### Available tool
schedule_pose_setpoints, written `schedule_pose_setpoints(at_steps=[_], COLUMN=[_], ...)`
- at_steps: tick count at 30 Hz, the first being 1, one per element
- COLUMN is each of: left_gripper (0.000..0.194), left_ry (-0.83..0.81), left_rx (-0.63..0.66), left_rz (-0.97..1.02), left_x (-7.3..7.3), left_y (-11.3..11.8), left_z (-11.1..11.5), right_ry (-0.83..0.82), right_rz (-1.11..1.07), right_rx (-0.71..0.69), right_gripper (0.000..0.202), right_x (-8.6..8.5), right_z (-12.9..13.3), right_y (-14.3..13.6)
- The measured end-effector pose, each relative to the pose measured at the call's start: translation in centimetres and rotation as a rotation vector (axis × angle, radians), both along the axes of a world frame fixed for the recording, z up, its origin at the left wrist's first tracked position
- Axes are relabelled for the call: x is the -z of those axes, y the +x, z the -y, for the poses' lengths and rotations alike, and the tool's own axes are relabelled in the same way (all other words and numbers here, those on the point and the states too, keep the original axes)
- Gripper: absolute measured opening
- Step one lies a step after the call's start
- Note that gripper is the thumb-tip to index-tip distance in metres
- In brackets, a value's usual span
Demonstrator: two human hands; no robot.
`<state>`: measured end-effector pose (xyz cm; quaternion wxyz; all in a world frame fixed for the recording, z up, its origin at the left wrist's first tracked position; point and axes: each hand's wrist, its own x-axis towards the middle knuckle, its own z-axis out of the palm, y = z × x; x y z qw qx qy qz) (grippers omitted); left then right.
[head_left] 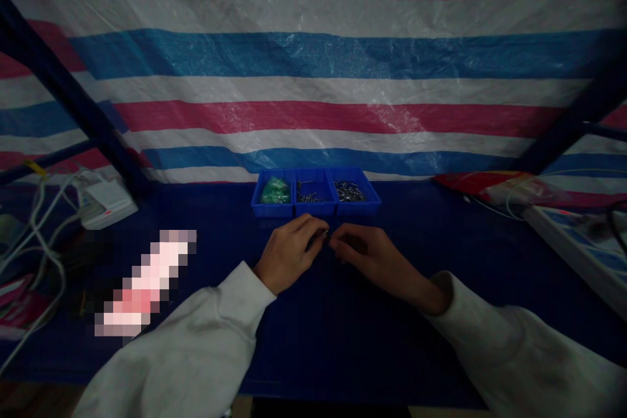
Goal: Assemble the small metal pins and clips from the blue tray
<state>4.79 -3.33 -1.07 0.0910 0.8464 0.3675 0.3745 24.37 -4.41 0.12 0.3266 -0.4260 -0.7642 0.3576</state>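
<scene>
My left hand point(292, 251) is closed in a pinch, with a small shiny metal piece point(324, 232) at its fingertips; the piece is too small to name. Just to its right, my right hand point(375, 255) has its fingers curled together, and whatever they may hold is hidden. The fingertips of both hands come close to each other above the blue tabletop point(313, 339). Beyond the hands stand three joined blue bins point(273, 211). The left one contains green plastic-wrapped material point(275, 191); small metal parts point(349, 191) lie in the middle and right ones.
White cables point(36, 241) and a white power strip point(108, 202) lie at the left, near a pixelated bright object point(151, 274). At the right are a red plastic packet point(490, 184) and a white box-like item point(578, 255). A striped tarp point(313, 52) hangs behind.
</scene>
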Motion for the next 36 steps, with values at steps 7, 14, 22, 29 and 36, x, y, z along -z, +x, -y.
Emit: schedule_pose_setpoints(at_steps=[7,14,22,29,36], left_gripper=[0.021,0.018,0.017,0.020,0.044], left_ry=[0.019,-0.019,-0.047,-0.052,-0.024], left_rx=[0.035,0.069,0.195,0.115,-0.141], left_rz=[0.014,-0.064,0.033,0.116,0.140], left_x=[-0.3,-0.2,-0.4,-0.4,-0.4], left_y=[0.0,0.2,0.3,0.2,-0.7], left_z=[0.1,0.1,0.2,0.0,-0.9], right_ry=[0.010,0.069,0.128,0.121,0.292], right_rz=[0.008,0.005,0.040,0.072,0.028], right_rx=[0.014,0.067,0.011,0.040,0.217], right_gripper=[0.017,0.013,0.018,0.014,0.014], right_x=[0.2,0.9,0.9,0.6,-2.3], right_z=[-0.1,-0.6,-0.9,-1.0,-6.3], right_y=[-0.1,0.2,0.2,0.4,-0.8])
